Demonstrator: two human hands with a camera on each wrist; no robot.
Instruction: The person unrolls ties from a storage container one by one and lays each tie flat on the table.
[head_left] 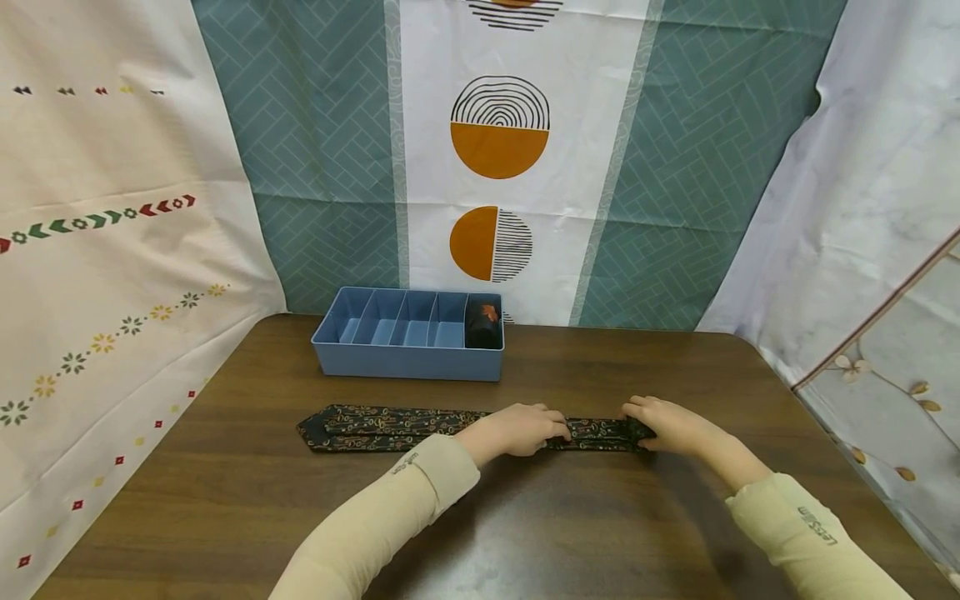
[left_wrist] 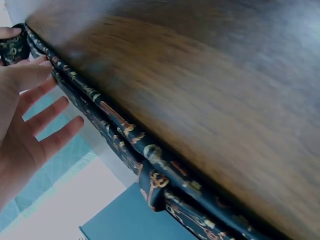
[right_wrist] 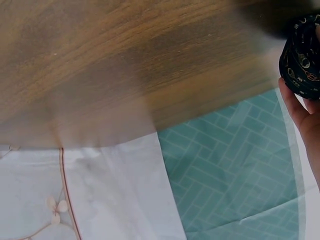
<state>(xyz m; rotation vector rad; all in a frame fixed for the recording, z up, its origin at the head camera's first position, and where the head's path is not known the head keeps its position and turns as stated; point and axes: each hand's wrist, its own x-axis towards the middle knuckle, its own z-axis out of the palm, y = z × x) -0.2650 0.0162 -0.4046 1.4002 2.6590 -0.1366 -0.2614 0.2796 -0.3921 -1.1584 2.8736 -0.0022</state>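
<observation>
A dark necktie with an orange and cream pattern lies lengthwise across the wooden table, its pointed wide end to the left. The right hand grips the rolled-up end of the tie, fingers and thumb around the coil. Further left, the left hand rests over the tie's middle stretch. The left wrist view shows that hand's fingers spread and fairly straight along the tie's edge, the thumb close against the fabric. A narrower fabric layer lies on top of the wide one, with a loop across it.
Behind the tie stands a blue box with several compartments in a row. Its rightmost compartment holds a dark rolled item with an orange motif. Patterned curtains hang behind the table and at both sides.
</observation>
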